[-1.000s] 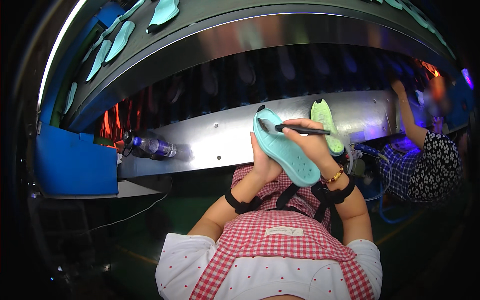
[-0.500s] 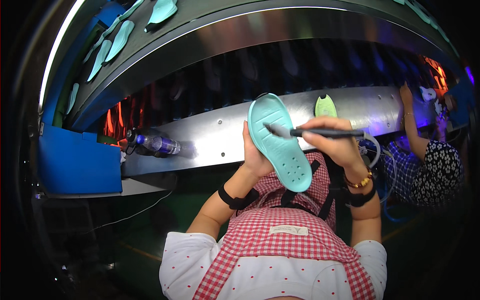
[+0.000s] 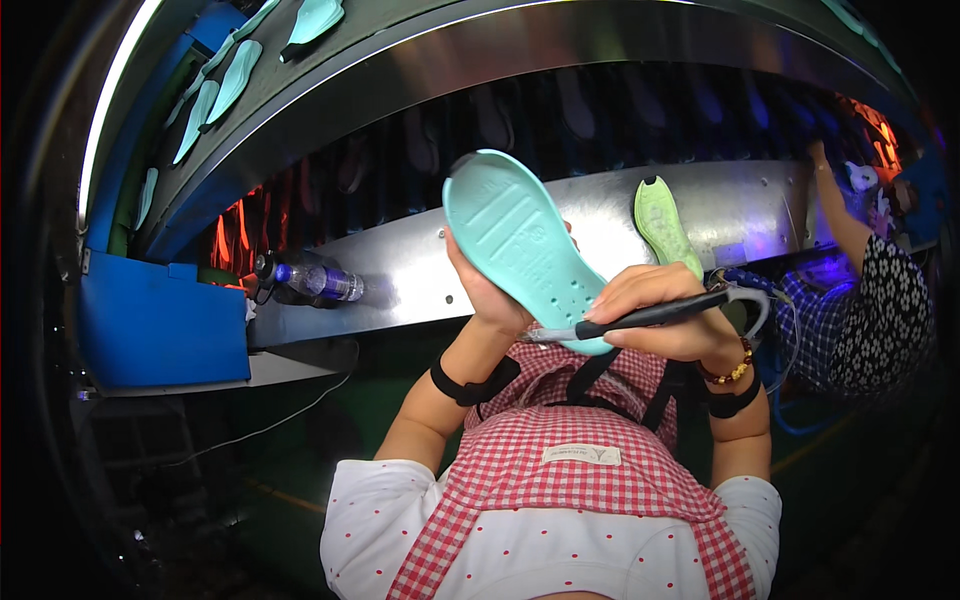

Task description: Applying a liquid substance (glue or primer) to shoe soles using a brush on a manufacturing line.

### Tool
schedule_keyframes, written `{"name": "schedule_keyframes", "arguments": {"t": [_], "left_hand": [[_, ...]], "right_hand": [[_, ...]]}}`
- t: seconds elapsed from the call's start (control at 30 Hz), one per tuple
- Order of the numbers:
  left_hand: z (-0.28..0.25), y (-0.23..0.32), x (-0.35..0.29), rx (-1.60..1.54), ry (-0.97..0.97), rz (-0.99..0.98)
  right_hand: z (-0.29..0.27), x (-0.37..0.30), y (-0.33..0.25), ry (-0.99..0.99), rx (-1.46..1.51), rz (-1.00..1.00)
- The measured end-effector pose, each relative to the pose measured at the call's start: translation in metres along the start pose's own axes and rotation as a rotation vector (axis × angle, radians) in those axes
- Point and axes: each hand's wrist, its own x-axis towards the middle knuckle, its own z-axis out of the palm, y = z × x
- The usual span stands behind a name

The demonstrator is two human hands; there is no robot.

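Observation:
My left hand [image 3: 487,298] grips a turquoise shoe sole [image 3: 515,235] from its left edge, fingers behind it. Its grooved face is towards me, the wide end up and to the left, the small holes near the lower end. Between the fingers and thumb of my right hand [image 3: 665,285] is a brush [image 3: 650,318] with a black handle and a pale tube at its rear. The bristles lie at the lower left edge of the sole. Past the right hand, a light green sole [image 3: 660,222] rests on the metal ledge.
A metal ledge [image 3: 410,262] runs across in front of me, with a plastic bottle [image 3: 325,283] at its left. Behind it, dark soles stand in a row by glowing orange heaters. Turquoise soles [image 3: 237,78] lie on the upper belt. A co-worker's arm [image 3: 838,205] reaches in at right.
The brush has moved from the upper grooves down to the sole's lower left edge. My left hand has shifted the sole left and up and tilted it. More of the green sole shows.

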Motion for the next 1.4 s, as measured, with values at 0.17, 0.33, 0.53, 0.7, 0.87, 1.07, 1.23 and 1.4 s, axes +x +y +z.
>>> {"name": "schedule_keyframes", "arguments": {"t": [0.17, 0.33, 0.53, 0.7, 0.87, 1.07, 1.23, 1.4], "left_hand": [[0.006, 0.008, 0.003, 0.048, 0.01, 0.221], [0.007, 0.023, 0.003, 0.01, -0.099, 0.243], [0.002, 0.031, 0.009, 0.028, -0.068, 0.215], [0.016, 0.029, 0.018, 0.031, 0.172, 0.296], [0.027, 0.03, 0.019, 0.028, 0.156, 0.238], [0.034, 0.012, 0.003, -0.018, 0.073, 0.166], [0.025, 0.003, -0.002, 0.286, -0.041, 0.191], [0.023, 0.007, 0.003, 0.311, -0.073, 0.176]], "right_hand": [[0.011, -0.005, -0.001, 0.141, -0.094, -0.01], [0.005, -0.011, -0.01, 0.192, 0.122, 0.078], [0.002, -0.012, 0.003, 0.086, -0.039, -0.028], [-0.004, -0.012, 0.009, 0.273, 0.255, 0.272], [-0.006, -0.019, 0.029, 0.37, 0.479, 0.197], [0.01, -0.015, 0.035, 0.508, 1.011, 0.282], [0.017, -0.012, 0.034, 0.544, 1.029, 0.256], [0.017, -0.009, 0.03, 0.563, 0.99, 0.251]]}}
